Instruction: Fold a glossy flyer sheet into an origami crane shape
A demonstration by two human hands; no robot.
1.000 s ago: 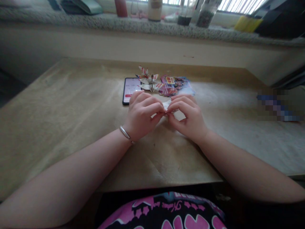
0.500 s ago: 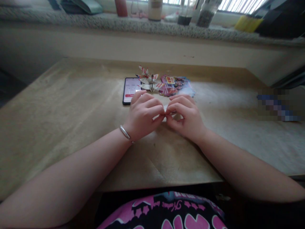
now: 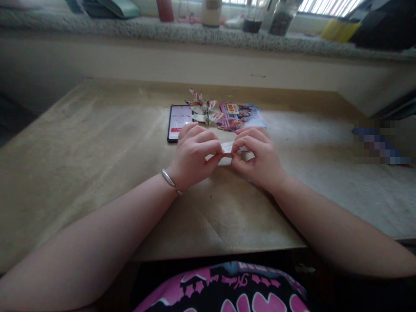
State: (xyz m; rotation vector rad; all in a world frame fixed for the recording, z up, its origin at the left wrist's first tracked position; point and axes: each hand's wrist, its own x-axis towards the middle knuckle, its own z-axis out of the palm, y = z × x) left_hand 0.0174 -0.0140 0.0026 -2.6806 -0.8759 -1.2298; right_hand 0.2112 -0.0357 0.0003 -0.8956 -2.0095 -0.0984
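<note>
Between my two hands is a small piece of whitish paper [image 3: 227, 147], its near edge pinched from both sides. My left hand [image 3: 198, 151], with a silver bangle at the wrist, grips the paper's left end between thumb and forefinger. At the other end, my right hand [image 3: 256, 151] pinches it the same way. A short stretch of edge shows between the fingertips; the rest is partly covered by my fingers. Just beyond my hands lie folded paper pieces with pointed tips [image 3: 206, 113], beside a phone [image 3: 178, 119] whose screen is lit.
A stack of colourful printed leaflets [image 3: 243, 116] lies behind my right hand. The wooden table [image 3: 113, 173] meets a wall at the back. Above it, a speckled sill [image 3: 130, 28] carries jars, a red container [image 3: 165, 11] and a yellow object [image 3: 340, 30]. A blurred-out strip lies far right.
My fingertips were together and have moved apart along the paper's edge, my right hand shifting slightly right. More of the white paper shows between them.
</note>
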